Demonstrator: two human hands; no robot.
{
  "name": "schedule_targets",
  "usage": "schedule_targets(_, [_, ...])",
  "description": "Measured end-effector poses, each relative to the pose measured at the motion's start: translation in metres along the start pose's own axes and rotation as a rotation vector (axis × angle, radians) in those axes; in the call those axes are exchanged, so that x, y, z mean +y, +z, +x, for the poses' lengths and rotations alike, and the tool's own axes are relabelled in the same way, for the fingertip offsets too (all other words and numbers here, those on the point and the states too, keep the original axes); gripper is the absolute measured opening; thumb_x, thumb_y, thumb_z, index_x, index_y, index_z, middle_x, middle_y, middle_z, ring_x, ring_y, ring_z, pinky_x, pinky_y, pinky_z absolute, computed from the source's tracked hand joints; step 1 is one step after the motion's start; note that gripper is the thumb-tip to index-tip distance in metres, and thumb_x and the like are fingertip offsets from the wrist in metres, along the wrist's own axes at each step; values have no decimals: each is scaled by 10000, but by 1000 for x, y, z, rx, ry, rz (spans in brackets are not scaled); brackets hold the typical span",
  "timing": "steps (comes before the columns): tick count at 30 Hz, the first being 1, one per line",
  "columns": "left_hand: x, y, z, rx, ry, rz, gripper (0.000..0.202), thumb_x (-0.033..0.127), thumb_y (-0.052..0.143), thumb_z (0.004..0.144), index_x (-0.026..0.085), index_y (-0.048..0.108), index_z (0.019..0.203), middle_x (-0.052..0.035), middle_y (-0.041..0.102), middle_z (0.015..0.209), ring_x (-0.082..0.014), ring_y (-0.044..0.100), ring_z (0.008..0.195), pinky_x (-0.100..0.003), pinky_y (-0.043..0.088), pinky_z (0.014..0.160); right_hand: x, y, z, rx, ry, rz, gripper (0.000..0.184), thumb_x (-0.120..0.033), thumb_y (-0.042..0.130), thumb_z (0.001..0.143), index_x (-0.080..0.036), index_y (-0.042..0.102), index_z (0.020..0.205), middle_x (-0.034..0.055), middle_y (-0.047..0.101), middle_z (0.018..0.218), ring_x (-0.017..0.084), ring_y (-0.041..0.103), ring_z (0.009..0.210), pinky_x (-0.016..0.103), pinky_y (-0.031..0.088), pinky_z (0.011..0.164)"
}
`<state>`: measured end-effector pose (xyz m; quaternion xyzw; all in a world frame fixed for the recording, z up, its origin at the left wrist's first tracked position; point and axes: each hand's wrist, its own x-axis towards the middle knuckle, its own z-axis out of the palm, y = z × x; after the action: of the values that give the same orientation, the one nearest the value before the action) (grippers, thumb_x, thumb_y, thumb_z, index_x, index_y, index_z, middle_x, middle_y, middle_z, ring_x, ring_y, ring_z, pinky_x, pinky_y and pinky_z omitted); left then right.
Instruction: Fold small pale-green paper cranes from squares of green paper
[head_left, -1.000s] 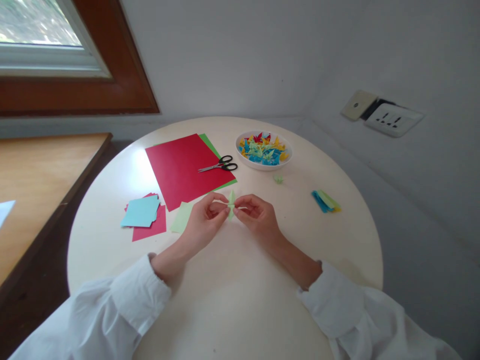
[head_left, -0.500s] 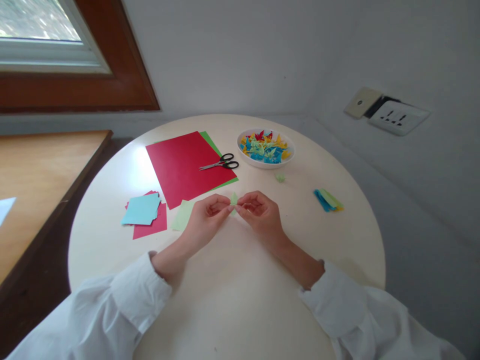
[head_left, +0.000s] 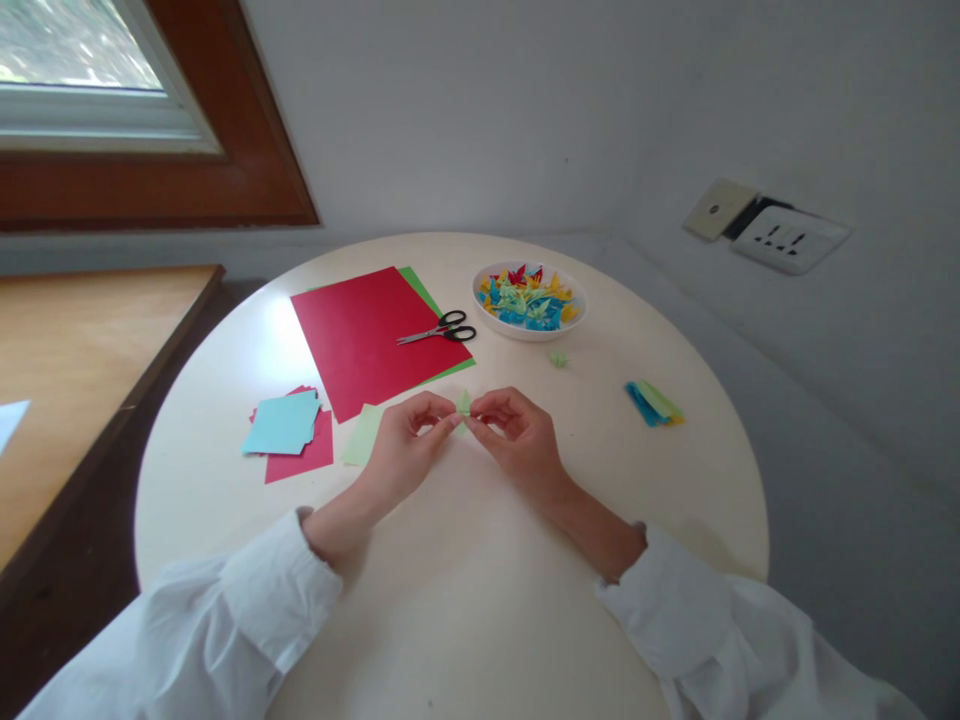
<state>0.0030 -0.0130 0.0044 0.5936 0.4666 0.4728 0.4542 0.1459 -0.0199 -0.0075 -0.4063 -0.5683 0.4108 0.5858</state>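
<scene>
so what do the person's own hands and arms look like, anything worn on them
The left hand and right hand are bare: no gloves, rings, watch or bracelet can be seen. The left sleeve and right sleeve are plain white, loose and creased, with wide cuffs that stop short of the wrists. No print or marking shows on them.

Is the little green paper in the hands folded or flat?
Folded: the green paper shows a pointed tip between the left hand and right hand.

The round cream counter (head_left: 480, 620) carries 1 white dish (head_left: 525, 333), with 1 small green folded paper (head_left: 558, 359) near it. Large sheets (head_left: 360, 340) and paper squares (head_left: 281, 424) lie left, coloured slips (head_left: 654, 404) right.
</scene>
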Motion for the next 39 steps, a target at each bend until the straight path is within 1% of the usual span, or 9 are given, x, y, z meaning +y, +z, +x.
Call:
schedule_targets(5, [2, 2, 0, -18, 16, -15, 108, 240, 647, 708, 156, 582, 687, 13, 568, 629, -103, 531, 595, -219, 432, 582, 0, -1, -1, 14, -18, -12, 85, -173, 669, 685, -195, 603, 733, -7, 598, 733, 107, 571, 662, 236, 505, 638])
schedule_targets(8, [2, 2, -1, 8, 96, -50, 127, 209, 665, 698, 170, 545, 706, 11, 572, 706, -96, 548, 622, -210, 445, 589, -2, -1, -1, 18, -26, -18, 75, -162, 668, 683, -195, 618, 729, -5, 616, 730, 108, 574, 660, 231, 504, 633])
schedule_targets(10, [0, 2, -2, 27, 163, -69, 130, 188, 667, 699, 178, 539, 721, 9, 574, 741, -99, 561, 653, -216, 460, 618, -4, -1, -1, 8, -25, -25, 68, -157, 665, 687, -194, 633, 735, 0, 634, 740, 108, 580, 670, 229, 503, 640])
schedule_targets(14, [-4, 0, -2, 29, 215, -27, 47, 179, 644, 728, 180, 602, 748, -16, 628, 745, -126, 582, 714, -248, 476, 690, -6, -1, -1, 4, -11, -34, 66, -164, 666, 693, -192, 657, 752, 10, 658, 758, 114, 593, 687, 233, 506, 654])
schedule_targets(18, [-6, 0, -3, 30, 219, 4, 58, 190, 636, 734, 175, 650, 788, -45, 680, 794, -148, 601, 743, -276, 492, 712, -6, 0, -1, 3, -10, -22, 63, -175, 668, 692, -188, 665, 754, 16, 669, 758, 121, 602, 686, 243, 513, 651])
schedule_targets(21, [-6, 0, -3, 36, 207, 10, 77, 190, 639, 725, 173, 656, 797, -46, 690, 794, -150, 607, 733, -283, 499, 710, -6, 0, -2, 0, -23, -25, 75, -170, 664, 694, -192, 667, 766, 19, 676, 774, 129, 613, 710, 253, 518, 661])
schedule_targets(26, [-4, 0, -2, 34, 207, -14, 80, 178, 633, 729, 172, 658, 805, -49, 695, 809, -155, 622, 770, -295, 503, 743, -9, 1, -3, -3, -44, -31, 77, -185, 656, 709, -208, 672, 780, 20, 681, 797, 142, 621, 747, 266, 522, 666])
schedule_targets(32, [-2, 1, -2, 8, 223, -49, 81, 184, 638, 723, 167, 661, 799, -61, 691, 816, -160, 626, 776, -293, 509, 736, -10, 1, -2, 28, 7, -34, 68, -214, 673, 687, -203, 674, 755, 18, 687, 766, 135, 611, 686, 275, 530, 663])
schedule_targets(39, [0, 0, -3, 24, 168, -11, 95, 191, 639, 718, 162, 667, 804, -67, 696, 835, -169, 634, 796, -286, 503, 734, -10, 1, -3, 51, 15, -6, 80, -200, 680, 670, -199, 668, 748, 12, 685, 754, 129, 615, 677, 277, 534, 674])
